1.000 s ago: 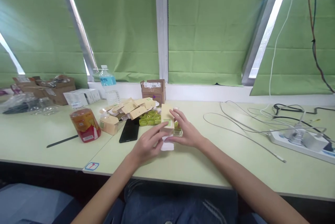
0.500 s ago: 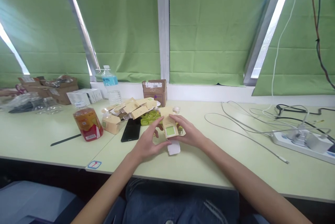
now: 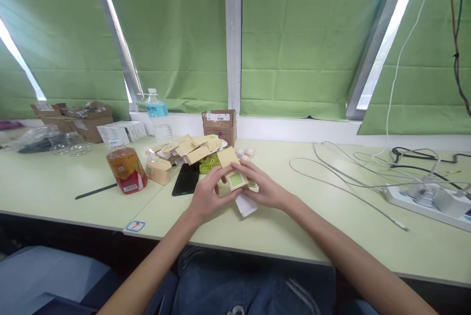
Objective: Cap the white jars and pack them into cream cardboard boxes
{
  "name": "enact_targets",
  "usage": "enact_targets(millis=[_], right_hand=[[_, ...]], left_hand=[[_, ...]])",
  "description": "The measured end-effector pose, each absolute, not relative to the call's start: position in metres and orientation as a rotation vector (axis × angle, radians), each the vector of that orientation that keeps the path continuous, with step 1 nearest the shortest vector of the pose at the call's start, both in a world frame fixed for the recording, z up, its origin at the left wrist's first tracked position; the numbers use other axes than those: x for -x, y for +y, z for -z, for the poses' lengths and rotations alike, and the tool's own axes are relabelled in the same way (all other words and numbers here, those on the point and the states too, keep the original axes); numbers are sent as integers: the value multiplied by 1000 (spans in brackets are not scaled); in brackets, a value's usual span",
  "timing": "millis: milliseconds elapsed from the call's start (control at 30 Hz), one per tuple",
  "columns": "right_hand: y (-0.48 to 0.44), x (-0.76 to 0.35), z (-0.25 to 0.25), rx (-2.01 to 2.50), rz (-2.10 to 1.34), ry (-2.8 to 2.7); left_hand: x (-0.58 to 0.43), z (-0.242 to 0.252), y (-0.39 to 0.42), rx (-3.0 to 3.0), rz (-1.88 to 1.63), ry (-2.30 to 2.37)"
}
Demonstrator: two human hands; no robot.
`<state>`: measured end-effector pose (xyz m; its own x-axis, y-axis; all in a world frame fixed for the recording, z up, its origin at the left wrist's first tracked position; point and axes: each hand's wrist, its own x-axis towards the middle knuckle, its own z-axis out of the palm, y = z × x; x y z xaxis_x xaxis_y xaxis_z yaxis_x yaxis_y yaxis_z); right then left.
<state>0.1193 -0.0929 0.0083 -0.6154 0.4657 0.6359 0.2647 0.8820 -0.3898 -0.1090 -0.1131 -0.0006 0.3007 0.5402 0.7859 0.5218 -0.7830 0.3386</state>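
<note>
Both hands meet over the middle of the pale green table point(image 3: 279, 236). My left hand point(image 3: 206, 196) and my right hand point(image 3: 262, 189) grip a small tan cardboard box point(image 3: 232, 172) with a green window on its front; its lid flap stands open at the back. A white slip of paper point(image 3: 246, 205) lies on the table just under the hands. Behind them sits a heap of flat tan boxes point(image 3: 189, 149) and several green plastic pieces point(image 3: 208, 163).
A black phone point(image 3: 186, 179) lies left of the hands, with a red-labelled jar point(image 3: 127, 167) and a black pen point(image 3: 96, 191) further left. A water bottle point(image 3: 157, 116) and a brown carton point(image 3: 220, 125) stand by the window. White cables point(image 3: 342, 177) and a power strip point(image 3: 429, 198) fill the right.
The small box came down from upright and turned its green window toward me, then shifted slightly left with both hands. The white slip now shows below the right hand.
</note>
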Motion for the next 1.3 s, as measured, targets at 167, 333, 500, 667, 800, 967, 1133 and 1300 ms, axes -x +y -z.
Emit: enact_targets(millis=[167,333,500,667,800,967,1133,1300], right_hand=[[-96,-118,-11,502,-453,-2241],[-99,-120,-12,526,-661,-2209],[-99,-117,-11,487,-713,-2117],[-94,-116,-4,513,-645,-2097],[-97,-117,-6,513,-666,-2101],[-102,-120,-11,372,-389,-2118],[-102,-109,-4,391,-201,-2093],[-103,-94,3,518,-379,-1838]], left_hand=[[106,-5,-115,-2346,-1538,1024],[108,-6,-114,-2232,-1547,1053],[114,-4,-110,-2173,-1506,1005],[111,-4,-112,-2223,-1418,1040],[106,-4,-113,-2112,-1471,1080],[109,-5,-106,-1699,-1625,1070],[111,-4,-102,-1689,-1654,1124],[109,-2,-104,-1830,-1575,1098]])
